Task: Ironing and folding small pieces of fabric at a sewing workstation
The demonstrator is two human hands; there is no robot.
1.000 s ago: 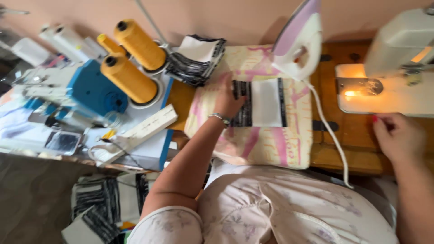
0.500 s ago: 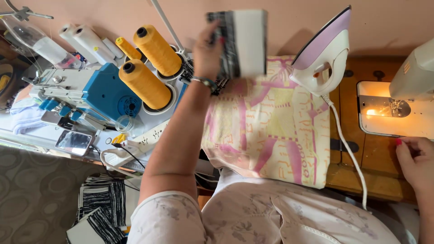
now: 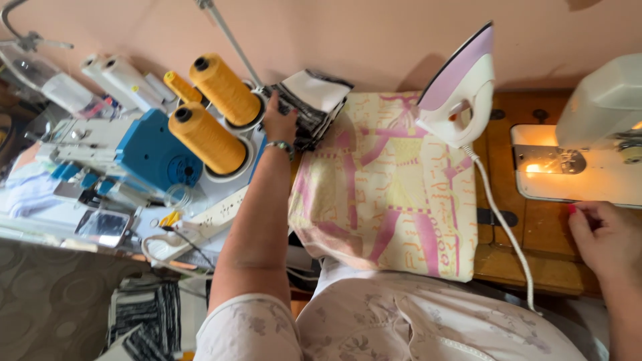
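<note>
My left hand (image 3: 279, 122) reaches to the back of the table and grips the left edge of a stack of black-and-white fabric pieces (image 3: 314, 100) beside the thread cones. A white piece lies on top of that stack. My right hand (image 3: 600, 235) rests on the wooden table (image 3: 521, 257) in front of the white sewing machine (image 3: 602, 127). Its fingers are curled and hold nothing. Between my arms lies a pink and yellow patterned ironing cloth (image 3: 388, 194), bare on top.
A white and lilac iron (image 3: 458, 90) stands upright at the cloth's far right corner, its cord (image 3: 505, 227) trailing toward me. Two large yellow thread cones (image 3: 207, 137) and a blue overlock machine (image 3: 150, 150) fill the left. More striped fabric (image 3: 144, 314) lies below the table.
My left hand lifted the black-and-white piece off the ironing cloth, raised it, then carried it to the stack at the back left. My right hand stayed by the sewing machine.
</note>
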